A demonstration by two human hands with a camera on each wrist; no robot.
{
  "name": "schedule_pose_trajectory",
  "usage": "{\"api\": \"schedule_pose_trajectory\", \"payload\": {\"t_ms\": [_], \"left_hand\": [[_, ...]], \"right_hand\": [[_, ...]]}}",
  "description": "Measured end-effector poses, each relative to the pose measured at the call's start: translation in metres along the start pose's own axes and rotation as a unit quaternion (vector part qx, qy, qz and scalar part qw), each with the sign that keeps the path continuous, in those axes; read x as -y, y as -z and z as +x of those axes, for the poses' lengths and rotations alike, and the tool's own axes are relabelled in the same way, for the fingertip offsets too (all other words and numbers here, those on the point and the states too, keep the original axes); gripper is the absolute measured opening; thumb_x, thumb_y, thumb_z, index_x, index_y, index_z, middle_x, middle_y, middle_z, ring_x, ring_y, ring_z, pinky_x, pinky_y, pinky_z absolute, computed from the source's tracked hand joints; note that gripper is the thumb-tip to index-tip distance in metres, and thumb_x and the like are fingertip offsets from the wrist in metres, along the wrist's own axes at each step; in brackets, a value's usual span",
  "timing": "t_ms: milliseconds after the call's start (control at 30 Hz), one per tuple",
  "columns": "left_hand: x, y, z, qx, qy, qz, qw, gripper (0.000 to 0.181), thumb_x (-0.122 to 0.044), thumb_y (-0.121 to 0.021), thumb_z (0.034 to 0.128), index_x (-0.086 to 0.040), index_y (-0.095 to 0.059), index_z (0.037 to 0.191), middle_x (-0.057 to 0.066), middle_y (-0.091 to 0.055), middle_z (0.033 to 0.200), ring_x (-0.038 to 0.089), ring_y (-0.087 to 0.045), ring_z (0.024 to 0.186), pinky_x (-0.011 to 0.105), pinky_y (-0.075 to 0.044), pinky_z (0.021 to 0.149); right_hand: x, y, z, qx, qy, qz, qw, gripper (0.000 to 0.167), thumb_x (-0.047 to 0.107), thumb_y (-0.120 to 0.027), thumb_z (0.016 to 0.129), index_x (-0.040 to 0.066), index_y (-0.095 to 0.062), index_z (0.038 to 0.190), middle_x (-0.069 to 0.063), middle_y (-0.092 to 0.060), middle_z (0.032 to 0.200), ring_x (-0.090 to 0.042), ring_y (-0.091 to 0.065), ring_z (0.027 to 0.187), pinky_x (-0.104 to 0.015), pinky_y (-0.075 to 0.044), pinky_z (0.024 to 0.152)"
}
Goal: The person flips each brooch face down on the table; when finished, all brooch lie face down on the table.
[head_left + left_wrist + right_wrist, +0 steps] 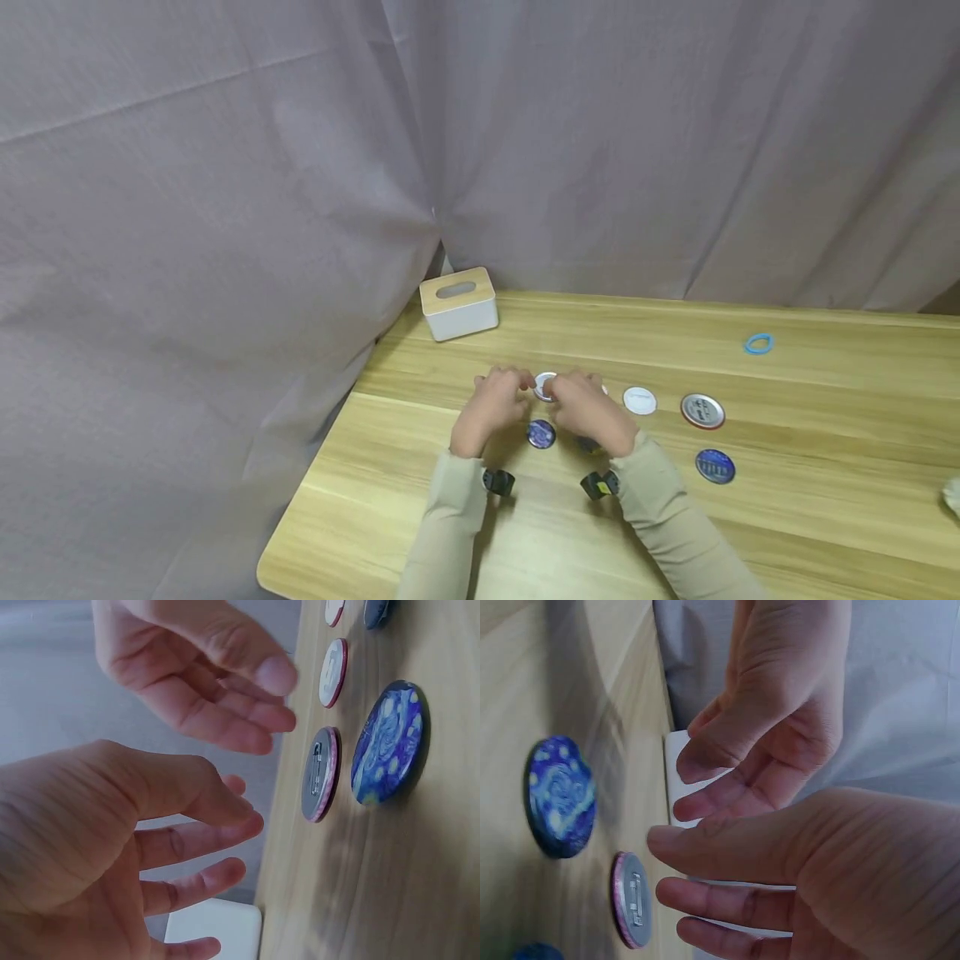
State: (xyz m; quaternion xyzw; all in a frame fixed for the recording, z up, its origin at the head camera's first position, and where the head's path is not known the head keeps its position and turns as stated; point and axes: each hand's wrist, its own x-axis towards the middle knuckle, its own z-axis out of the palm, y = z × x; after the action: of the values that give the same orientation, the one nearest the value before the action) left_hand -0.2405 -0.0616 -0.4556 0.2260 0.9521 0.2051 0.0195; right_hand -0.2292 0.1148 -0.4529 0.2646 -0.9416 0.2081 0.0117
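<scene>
Left hand and right hand are empty, loosely spread; the badge seems light, stiff, best pinched by its edge.

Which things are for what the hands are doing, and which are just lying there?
Likely part of the job:
pin-backed badge, by the left hand and right hand
starry blue badge
half-hidden badge
white badge
red-rimmed badge
dark blue badge

Probably just lying about:
tissue box
light-blue ring
pale thing, cut off
</scene>
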Motion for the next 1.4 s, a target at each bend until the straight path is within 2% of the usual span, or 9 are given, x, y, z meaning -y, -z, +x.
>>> {"api": "schedule_pose_trajectory", "payload": {"t_ms": [133,233,433,633,767,933,1133,1400], "left_hand": [[0.002,0.000,-0.004,0.008,0.006,0.001,0.9999,0.035,-0.006,-0.073,0.0811,-0.011,-0.073,0.115,0.004,-0.070,0.110,0.024,-0.058,0.101,0.044,-0.038,0.086],[0.003,0.001,-0.007,0.018,0.012,0.003,0.9998,0.037,-0.005,-0.074,0.0776,-0.012,-0.074,0.114,0.003,-0.070,0.106,0.024,-0.058,0.100,0.045,-0.040,0.086],[0.002,-0.003,-0.011,0.042,0.019,-0.001,0.9990,0.040,-0.008,-0.083,0.0706,-0.014,-0.075,0.109,0.000,-0.071,0.101,0.022,-0.058,0.098,0.047,-0.041,0.086],[0.001,-0.008,-0.009,0.033,-0.011,0.014,0.9993,0.035,-0.010,-0.088,0.0676,-0.016,-0.077,0.100,-0.002,-0.072,0.096,0.020,-0.059,0.092,0.048,-0.042,0.083],[0.000,-0.010,-0.009,0.034,-0.021,0.020,0.9990,0.031,-0.009,-0.088,0.0691,-0.016,-0.078,0.098,-0.001,-0.071,0.093,0.021,-0.058,0.089,0.053,-0.042,0.084],[0.002,-0.014,-0.011,0.039,-0.023,0.020,0.9988,0.026,-0.007,-0.085,0.0699,-0.018,-0.079,0.093,-0.006,-0.072,0.089,0.019,-0.058,0.089,0.057,-0.042,0.087],[0.004,-0.018,-0.011,0.036,-0.026,0.008,0.9990,0.027,-0.002,-0.082,0.0673,-0.019,-0.079,0.087,-0.009,-0.072,0.086,0.017,-0.057,0.085,0.052,-0.041,0.084],[0.007,-0.022,-0.014,0.033,-0.026,-0.001,0.9991,0.030,0.002,-0.080,0.0656,-0.021,-0.079,0.084,-0.013,-0.071,0.081,0.012,-0.055,0.078,0.050,-0.040,0.082]], "right_hand": [[0.002,-0.007,-0.003,0.013,-0.010,-0.002,0.9999,0.017,-0.004,-0.074,0.065,0.006,-0.069,0.078,-0.001,-0.063,0.072,-0.023,-0.052,0.072,-0.050,-0.035,0.077],[0.003,-0.013,-0.004,0.021,-0.016,-0.004,0.9996,0.023,0.001,-0.079,0.064,0.005,-0.072,0.085,-0.004,-0.069,0.080,-0.026,-0.056,0.077,-0.051,-0.037,0.077],[0.002,-0.020,-0.004,0.033,-0.019,-0.001,0.9993,0.025,0.004,-0.085,0.059,0.009,-0.068,0.076,0.002,-0.061,0.070,-0.023,-0.051,0.072,-0.048,-0.036,0.073],[-0.001,-0.022,-0.003,0.035,-0.023,0.005,0.9991,0.030,0.005,-0.088,0.056,0.013,-0.063,0.069,0.007,-0.053,0.065,-0.022,-0.047,0.071,-0.047,-0.034,0.073],[-0.002,-0.023,-0.003,0.033,-0.021,0.015,0.9991,0.031,0.005,-0.089,0.055,0.014,-0.063,0.068,0.007,-0.054,0.065,-0.022,-0.047,0.072,-0.048,-0.034,0.074],[-0.002,-0.025,-0.004,0.027,-0.007,0.020,0.9994,0.028,0.003,-0.086,0.056,0.014,-0.062,0.065,0.009,-0.053,0.063,-0.018,-0.047,0.070,-0.046,-0.034,0.074],[-0.002,-0.025,-0.003,0.019,0.017,0.007,0.9996,0.026,-0.002,-0.081,0.059,0.014,-0.063,0.068,0.008,-0.054,0.064,-0.016,-0.048,0.067,-0.042,-0.035,0.068],[0.001,-0.029,-0.006,0.027,0.017,0.016,0.9994,0.028,-0.008,-0.076,0.056,0.011,-0.060,0.070,0.005,-0.053,0.066,-0.016,-0.047,0.067,-0.039,-0.037,0.065]]}}
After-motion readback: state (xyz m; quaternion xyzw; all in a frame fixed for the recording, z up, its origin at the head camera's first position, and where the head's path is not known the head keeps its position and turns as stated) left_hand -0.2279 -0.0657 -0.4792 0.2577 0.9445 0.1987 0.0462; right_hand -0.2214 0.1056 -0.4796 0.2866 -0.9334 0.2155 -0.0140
